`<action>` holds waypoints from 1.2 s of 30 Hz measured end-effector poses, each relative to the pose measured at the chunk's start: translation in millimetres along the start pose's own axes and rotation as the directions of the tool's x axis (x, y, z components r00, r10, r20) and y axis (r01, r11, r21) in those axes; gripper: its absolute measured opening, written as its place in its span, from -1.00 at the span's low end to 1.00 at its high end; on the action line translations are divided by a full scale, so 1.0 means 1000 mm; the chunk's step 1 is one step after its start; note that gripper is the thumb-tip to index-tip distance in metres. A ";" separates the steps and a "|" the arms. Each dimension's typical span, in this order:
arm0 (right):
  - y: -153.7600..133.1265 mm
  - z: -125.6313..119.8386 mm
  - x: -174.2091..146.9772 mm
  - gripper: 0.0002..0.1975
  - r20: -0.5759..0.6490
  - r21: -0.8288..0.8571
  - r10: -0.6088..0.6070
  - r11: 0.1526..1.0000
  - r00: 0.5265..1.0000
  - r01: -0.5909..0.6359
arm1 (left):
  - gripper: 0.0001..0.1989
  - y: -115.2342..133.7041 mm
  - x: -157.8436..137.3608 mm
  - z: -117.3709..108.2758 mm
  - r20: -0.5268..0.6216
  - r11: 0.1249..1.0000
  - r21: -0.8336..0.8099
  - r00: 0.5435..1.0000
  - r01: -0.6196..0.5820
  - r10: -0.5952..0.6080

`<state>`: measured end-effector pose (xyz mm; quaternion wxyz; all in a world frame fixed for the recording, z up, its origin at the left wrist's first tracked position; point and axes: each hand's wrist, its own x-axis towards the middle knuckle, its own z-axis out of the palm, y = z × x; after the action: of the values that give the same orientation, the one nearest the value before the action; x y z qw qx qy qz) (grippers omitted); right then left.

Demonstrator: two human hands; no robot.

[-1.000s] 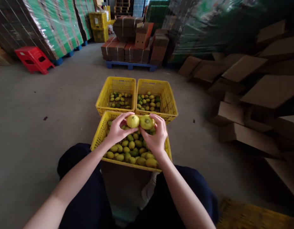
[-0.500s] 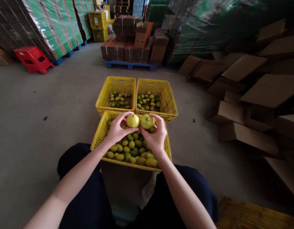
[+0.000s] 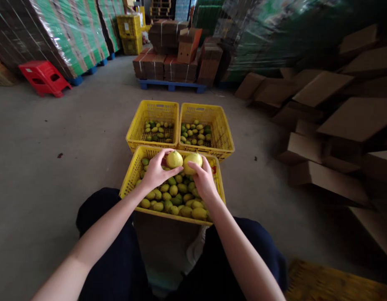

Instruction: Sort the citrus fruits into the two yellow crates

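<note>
My left hand [image 3: 157, 169] is closed on a yellow lemon [image 3: 174, 159], thumb below it and fingers behind. Beside it, my right hand [image 3: 205, 177] grips a second, larger yellow-green lemon [image 3: 193, 160], its thumb laid across the front. The two lemons are held side by side above the near yellow crate [image 3: 126, 186]. Many yellow and green lemons [image 3: 173, 190] fill the bottom of that crate, partly hidden by my hands.
Behind the near crate stand a left yellow crate [image 3: 133, 125] and a right yellow crate [image 3: 226, 129], each with some lemons. Cardboard boxes [image 3: 328, 179] are heaped at right. A red stool [image 3: 44, 77] and a blue pallet [image 3: 171, 85] of flattened cartons stand farther off.
My right hand has turned its lemon, and the thumb has moved from underneath onto the front of the fruit. The left hand holds its lemon almost unmoved.
</note>
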<state>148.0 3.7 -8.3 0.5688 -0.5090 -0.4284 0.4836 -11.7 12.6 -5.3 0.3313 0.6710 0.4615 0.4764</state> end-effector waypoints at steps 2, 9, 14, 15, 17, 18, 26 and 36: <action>0.001 0.001 0.001 -0.59 0.023 0.050 0.088 0.995 0.996 -0.089 | -0.51 -0.003 0.000 0.001 -0.019 0.997 0.058 0.999 -0.048 0.049; 0.002 0.003 0.000 -0.47 0.021 -0.027 0.100 0.995 0.995 -0.099 | -0.58 -0.006 0.001 0.001 -0.040 0.979 0.170 0.992 -0.111 0.119; -0.004 0.000 0.003 -0.60 -0.010 0.152 0.207 0.967 0.978 -0.203 | -0.54 -0.006 0.001 0.001 -0.038 0.987 0.138 0.996 -0.077 0.083; -0.006 -0.001 0.005 -0.66 -0.015 0.212 0.234 0.951 0.972 -0.225 | -0.53 -0.005 0.001 0.001 -0.041 0.991 0.118 0.997 -0.059 0.064; -0.007 -0.003 0.008 -0.76 -0.016 0.328 0.288 0.906 0.958 -0.267 | -0.52 -0.004 0.002 0.000 -0.042 0.998 0.067 0.999 -0.016 0.019; -0.008 -0.005 0.010 -0.79 -0.001 0.372 0.320 0.880 0.948 -0.296 | -0.52 -0.004 0.002 -0.001 -0.036 0.999 0.036 0.999 0.008 -0.007; -0.018 -0.004 0.009 -0.87 0.241 0.555 0.459 0.658 0.855 -0.509 | -0.46 0.001 0.010 -0.002 0.105 0.843 -0.402 0.932 0.359 -0.346; -0.022 0.004 0.005 -0.56 0.331 0.360 0.646 0.588 0.688 -0.725 | -0.35 0.003 0.010 0.004 0.389 0.526 -0.420 0.670 0.739 -0.632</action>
<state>147.7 9.0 14.4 0.4041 -0.4414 -0.1148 0.7929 -6.1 20.5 -0.4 0.7105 0.3512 0.4987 0.3509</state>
